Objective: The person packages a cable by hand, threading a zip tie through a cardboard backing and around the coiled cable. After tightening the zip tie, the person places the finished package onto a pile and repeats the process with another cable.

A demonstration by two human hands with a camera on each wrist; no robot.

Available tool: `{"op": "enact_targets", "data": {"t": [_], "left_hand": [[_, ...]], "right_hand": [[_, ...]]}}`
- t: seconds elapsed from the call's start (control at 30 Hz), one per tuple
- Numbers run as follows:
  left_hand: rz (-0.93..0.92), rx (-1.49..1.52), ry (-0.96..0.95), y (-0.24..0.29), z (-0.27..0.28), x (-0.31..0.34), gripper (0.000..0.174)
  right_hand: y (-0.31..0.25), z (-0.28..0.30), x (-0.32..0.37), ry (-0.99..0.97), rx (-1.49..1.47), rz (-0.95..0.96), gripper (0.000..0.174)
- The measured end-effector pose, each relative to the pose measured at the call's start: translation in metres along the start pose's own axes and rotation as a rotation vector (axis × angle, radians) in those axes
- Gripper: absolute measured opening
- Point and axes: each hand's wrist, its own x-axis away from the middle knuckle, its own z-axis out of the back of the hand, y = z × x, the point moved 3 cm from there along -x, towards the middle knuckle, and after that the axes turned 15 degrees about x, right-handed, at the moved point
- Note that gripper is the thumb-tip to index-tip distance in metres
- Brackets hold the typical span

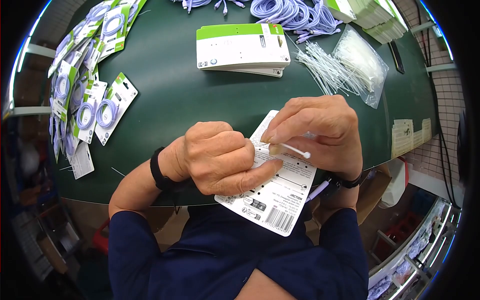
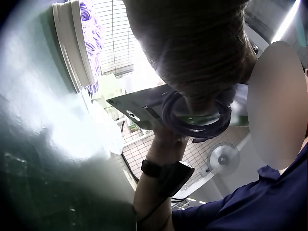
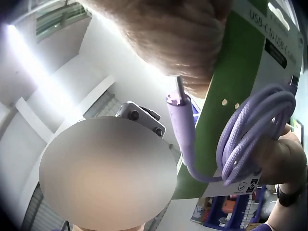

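Note:
A printed card [image 1: 282, 202] is held back side up, with a coiled purple cable [image 3: 236, 139] against its front; one plug [image 3: 182, 120] hangs free in the right wrist view. My left hand [image 1: 220, 157] grips the card, thumb across its back, other fingers curled; in the right wrist view its fingers reach the coil. My right hand [image 1: 320, 132] pinches a white cable tie [image 1: 295, 150] between thumb and fingertips above the card, the tie's head pointing right. The tie's thin end runs toward my left fingers, partly hidden.
Packed cards with purple cables [image 1: 107, 112] pile up at the left. A stack of cards [image 1: 240, 50] lies ahead. Loose purple cables [image 1: 295, 15], white ties [image 1: 325, 65], a clear bag of ties [image 1: 360, 60] and more cards [image 1: 375, 20] are at the back right.

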Motion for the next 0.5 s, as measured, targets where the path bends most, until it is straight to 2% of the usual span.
{"op": "enact_targets", "data": {"t": [0.13, 0.27, 0.43, 0.5], "left_hand": [[-0.024, -0.035, 0.063, -0.002, -0.004, 0.002, 0.037], [-0.003, -0.052, 0.081, -0.002, -0.002, -0.002, 0.038], [0.102, 0.018, 0.078, -0.006, -0.002, -0.002, 0.038], [0.169, 0.093, 0.095, -0.012, -0.001, -0.003, 0.036]], "right_hand": [[0.003, -0.001, -0.002, -0.121, -0.032, -0.052, 0.017], [0.004, 0.0, -0.004, -0.161, -0.037, -0.106, 0.014], [0.01, 0.001, -0.004, -0.153, -0.009, -0.043, 0.018], [0.013, 0.004, -0.003, 0.145, -0.18, -0.19, 0.023]]}}
